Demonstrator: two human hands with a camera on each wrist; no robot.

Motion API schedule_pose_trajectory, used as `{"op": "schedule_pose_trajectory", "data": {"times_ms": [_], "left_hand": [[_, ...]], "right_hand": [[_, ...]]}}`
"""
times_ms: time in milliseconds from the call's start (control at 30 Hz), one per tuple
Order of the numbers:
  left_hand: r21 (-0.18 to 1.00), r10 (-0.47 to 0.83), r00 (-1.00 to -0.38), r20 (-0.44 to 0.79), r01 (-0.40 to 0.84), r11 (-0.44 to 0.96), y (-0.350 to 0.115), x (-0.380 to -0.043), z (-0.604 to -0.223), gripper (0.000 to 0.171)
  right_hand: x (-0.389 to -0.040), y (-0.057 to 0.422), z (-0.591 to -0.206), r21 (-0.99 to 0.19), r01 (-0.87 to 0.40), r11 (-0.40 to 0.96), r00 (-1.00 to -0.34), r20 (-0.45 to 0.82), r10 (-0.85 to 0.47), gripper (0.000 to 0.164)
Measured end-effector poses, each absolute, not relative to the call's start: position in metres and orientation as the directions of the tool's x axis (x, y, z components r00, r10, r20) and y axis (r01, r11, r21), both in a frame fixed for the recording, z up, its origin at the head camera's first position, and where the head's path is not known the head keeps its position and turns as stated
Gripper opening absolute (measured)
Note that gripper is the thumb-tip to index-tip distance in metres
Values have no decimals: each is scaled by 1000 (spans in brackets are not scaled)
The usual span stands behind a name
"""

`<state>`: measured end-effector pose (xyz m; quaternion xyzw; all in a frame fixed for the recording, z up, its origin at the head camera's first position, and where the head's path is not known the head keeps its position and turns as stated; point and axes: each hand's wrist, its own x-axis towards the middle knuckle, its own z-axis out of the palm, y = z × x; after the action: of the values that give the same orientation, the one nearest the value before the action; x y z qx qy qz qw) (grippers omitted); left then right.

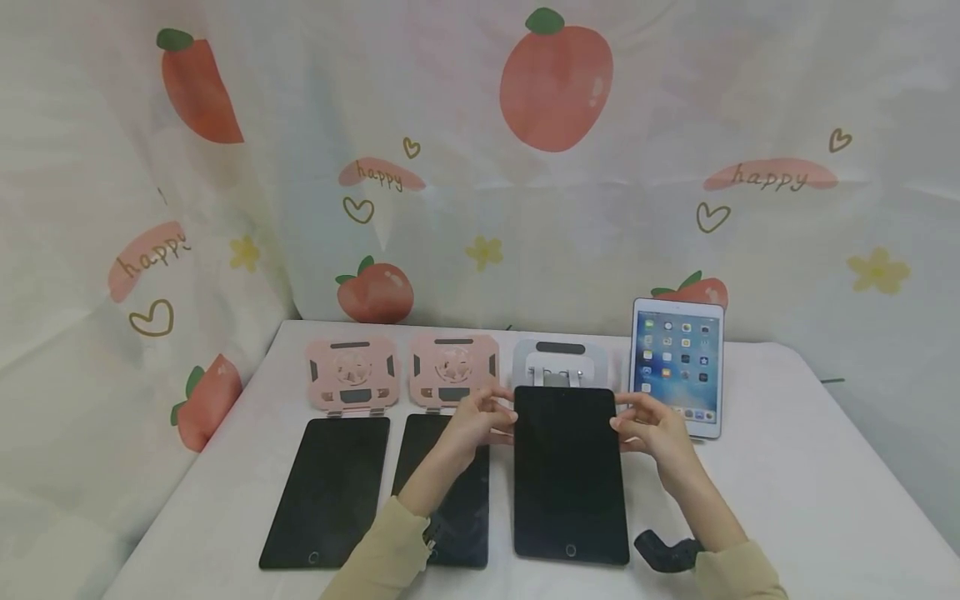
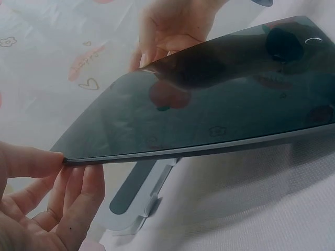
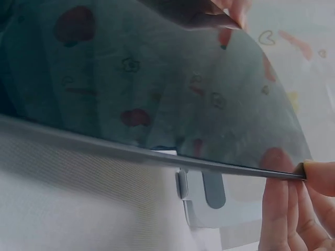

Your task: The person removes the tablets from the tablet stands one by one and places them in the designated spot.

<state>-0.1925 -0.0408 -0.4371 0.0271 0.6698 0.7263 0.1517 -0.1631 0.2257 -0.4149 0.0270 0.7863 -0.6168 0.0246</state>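
Both hands hold a black tablet [image 1: 570,475] with a dark screen, raised above the table in the wrist views. My left hand [image 1: 480,421] pinches its upper left edge, thumb [image 2: 34,162] on the screen side and fingers [image 2: 84,204] behind. On the upper right edge, my right hand [image 1: 654,429] pinches the same way, its thumb [image 3: 320,178] at the screen side. Behind the tablet stands a light grey-blue tablet stand [image 1: 558,358], partly hidden by it; the wrist views show the stand [image 3: 201,204] beneath the tablet's underside.
Two pink tablet stands [image 1: 352,373] stand at the back left. Before them lie two dark tablets, one [image 1: 330,492] at far left and another [image 1: 468,517] partly under my left arm. At the back right, a white tablet [image 1: 678,358] with a lit screen leans upright. Printed cloth hangs behind.
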Motion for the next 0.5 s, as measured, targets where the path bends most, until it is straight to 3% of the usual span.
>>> {"op": "schedule_pose_trajectory", "data": {"times_ms": [500], "left_hand": [[971,298,-930,-216,-237,-36,-44,-194,-445,31]], "right_hand": [[-166,226,-430,-968,121,219,-992,-126,-6,41]]}}
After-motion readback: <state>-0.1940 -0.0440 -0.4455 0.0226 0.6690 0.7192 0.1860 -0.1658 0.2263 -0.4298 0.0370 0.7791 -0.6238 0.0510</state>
